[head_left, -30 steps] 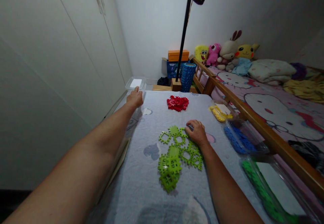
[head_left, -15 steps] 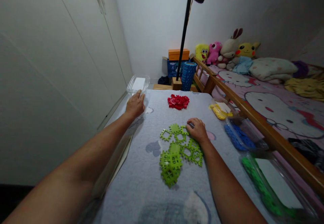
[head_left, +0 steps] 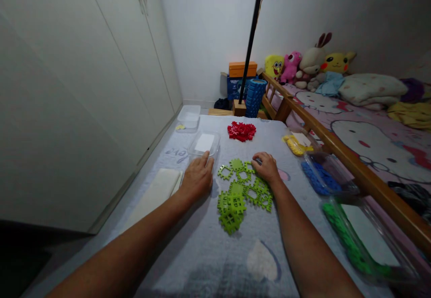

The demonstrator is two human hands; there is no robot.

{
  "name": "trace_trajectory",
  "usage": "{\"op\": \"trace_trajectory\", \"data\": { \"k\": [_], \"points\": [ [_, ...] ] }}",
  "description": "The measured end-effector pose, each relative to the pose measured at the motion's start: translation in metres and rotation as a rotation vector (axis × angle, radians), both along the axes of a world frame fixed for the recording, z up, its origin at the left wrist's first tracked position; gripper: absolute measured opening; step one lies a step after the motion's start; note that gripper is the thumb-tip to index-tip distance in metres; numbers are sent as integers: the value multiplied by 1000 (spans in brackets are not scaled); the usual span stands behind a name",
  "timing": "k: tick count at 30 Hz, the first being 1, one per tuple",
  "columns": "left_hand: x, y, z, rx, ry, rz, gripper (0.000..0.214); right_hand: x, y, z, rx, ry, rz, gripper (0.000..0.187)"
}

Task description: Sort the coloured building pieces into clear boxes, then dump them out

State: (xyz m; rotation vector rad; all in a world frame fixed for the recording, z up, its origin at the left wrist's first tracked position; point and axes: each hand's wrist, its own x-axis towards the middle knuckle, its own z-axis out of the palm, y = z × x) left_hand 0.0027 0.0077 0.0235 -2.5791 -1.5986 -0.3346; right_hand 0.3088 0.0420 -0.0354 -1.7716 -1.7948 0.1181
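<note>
My left hand [head_left: 198,176] grips the near edge of a clear plastic lid [head_left: 204,143] with a white label, left of the loose pieces. Behind it, at the far left corner of the table, stands a clear plastic box [head_left: 189,117] with a small yellow patch at its near side. My right hand [head_left: 266,168] rests with bent, slightly parted fingers by the top right of a pile of light green interlocking plastic pieces [head_left: 237,188]. Its fingertips are at one green piece. I see nothing held in it, though its underside is hidden.
Red pieces [head_left: 241,130] lie heaped farther back. Along the right edge are containers of yellow [head_left: 298,145], blue [head_left: 319,177] and green pieces [head_left: 350,239], beside a wooden bed rail [head_left: 323,134]. A flat cream object [head_left: 156,190] lies left. A black pole [head_left: 251,42] rises behind the table.
My left hand has brought the lid nearer and to the right, uncovering the clear box behind it. My right hand has stayed by the green pieces. The view has shifted slightly.
</note>
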Motion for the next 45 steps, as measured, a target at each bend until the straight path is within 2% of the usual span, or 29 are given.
{"op": "trace_trajectory", "data": {
  "k": [5,9,11,14,16,18,23,26,30,33,39,45],
  "points": [
    [-2,-32,-4,-23,10,-16,51,1,1,-1,-2,18,-3,16],
    [-1,-43,5,-38,-54,-11,40,2,2,-2,-7,23,3,17],
    [1,-39,11,-3,-124,25,36,3,2,-2,-7,21,4,17],
    [7,-25,15,42,-273,193,39,2,2,-1,-10,17,2,16],
    [10,-16,11,40,-351,322,46,2,2,-1,-12,18,1,16],
    [13,-10,3,48,-386,386,54,3,2,-2,-8,24,6,16],
    [14,-5,-18,107,-433,368,50,7,3,-2,0,117,12,20],
    [12,-4,-24,136,-460,333,45,5,2,7,35,172,-22,21],
    [11,-8,-24,132,-483,289,43,-17,6,27,106,186,31,21],
    [12,-14,-23,124,-492,268,44,-46,21,37,57,243,127,24],
    [13,-19,-22,113,-493,279,45,-95,65,36,-56,231,105,23],
    [13,-16,-26,85,-489,270,50,-109,74,33,-41,238,83,16]
  ]
}}
